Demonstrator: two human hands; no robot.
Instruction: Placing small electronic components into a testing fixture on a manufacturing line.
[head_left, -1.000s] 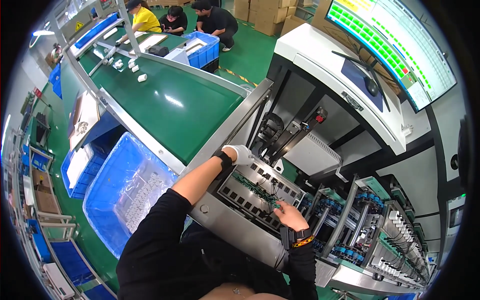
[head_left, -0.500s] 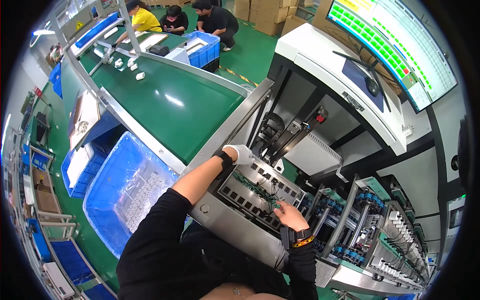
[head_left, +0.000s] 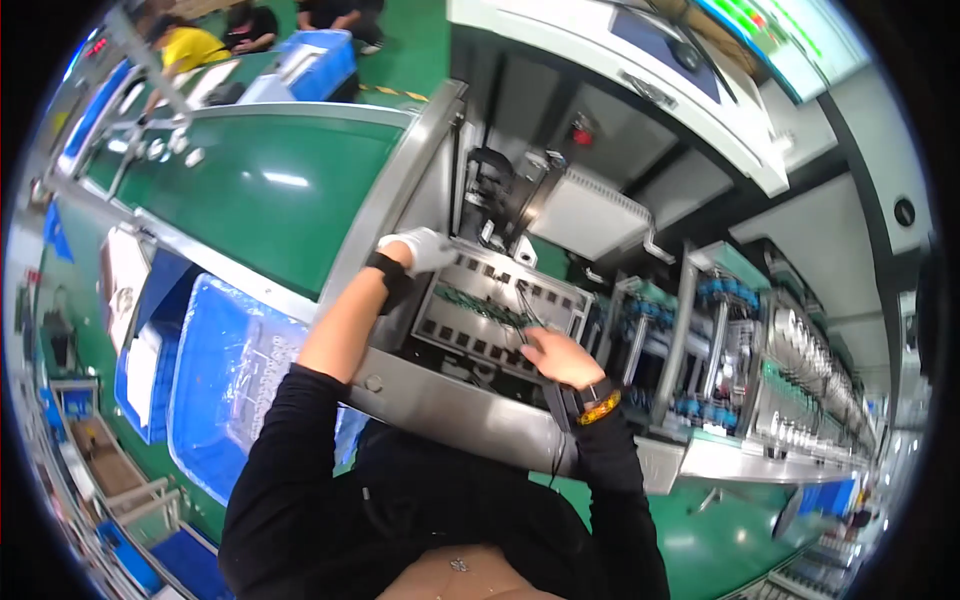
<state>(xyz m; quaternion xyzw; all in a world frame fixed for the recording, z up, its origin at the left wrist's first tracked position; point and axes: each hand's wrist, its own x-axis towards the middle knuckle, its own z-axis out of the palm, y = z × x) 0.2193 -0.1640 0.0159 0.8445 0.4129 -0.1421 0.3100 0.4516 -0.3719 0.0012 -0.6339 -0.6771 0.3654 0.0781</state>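
Observation:
A flat metal fixture plate [head_left: 462, 331] with rows of dark square slots lies in the machine bed before me. Along its middle runs a strip of green circuit boards [head_left: 470, 302], with thin black cables [head_left: 527, 300] over its right part. My left hand [head_left: 425, 248], in a white glove, is at the plate's far left corner; its fingers are smeared by motion. Bare, my right hand [head_left: 562, 358] reaches over the plate's right part, fingers drawn together by the cables and the strip's end. What they pinch is too blurred to make out.
A green conveyor belt [head_left: 270, 190] lies at the left, with a plastic-lined blue bin [head_left: 195, 440] below it. Rollers and blue wheels [head_left: 715, 345] stand to the right. A white shelf [head_left: 600, 60] overhangs the machine. People crouch or sit beyond the belt.
The whole view has shifted and turned, moving the machine up and left in the picture. Both hands stay over the same plate, the left at its corner, the right by the cables.

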